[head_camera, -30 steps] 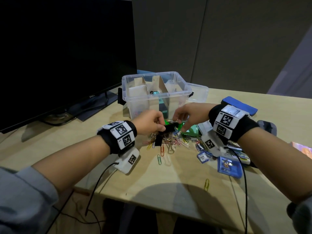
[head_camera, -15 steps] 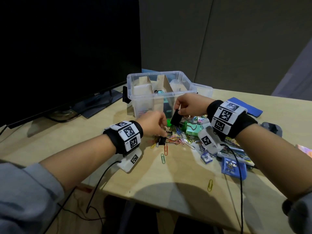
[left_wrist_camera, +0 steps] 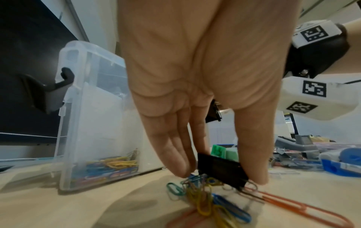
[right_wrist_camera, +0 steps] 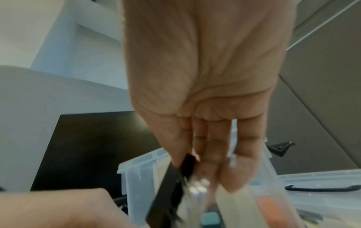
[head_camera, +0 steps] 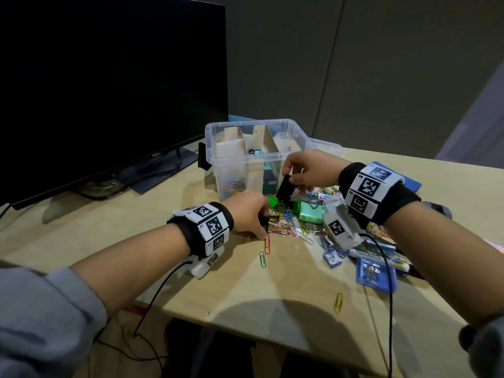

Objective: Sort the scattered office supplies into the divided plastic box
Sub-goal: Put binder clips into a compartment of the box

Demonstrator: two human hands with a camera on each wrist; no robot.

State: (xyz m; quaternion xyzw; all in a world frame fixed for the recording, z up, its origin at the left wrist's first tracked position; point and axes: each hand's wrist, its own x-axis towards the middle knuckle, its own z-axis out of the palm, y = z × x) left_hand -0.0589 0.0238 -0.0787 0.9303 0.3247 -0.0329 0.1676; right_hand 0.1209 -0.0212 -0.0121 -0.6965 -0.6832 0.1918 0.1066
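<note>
The clear divided box stands mid-table, with colored paper clips in its left compartment. My right hand pinches a large black binder clip just in front of the box's near wall; the right wrist view shows that clip hanging blurred from the fingertips. My left hand pinches a small black binder clip between thumb and fingers. It is held low over the heap of paper clips, and some of those clips hang tangled from it.
A dark monitor stands left of the box, and the box's lid lies behind it. A green case, a marker and blue packets lie at right. Loose clips lie toward the table's front edge.
The two hands, together over the heap a second ago, have parted. The right hand has lifted the large binder clip up toward the box. The left hand stays low with the small clip.
</note>
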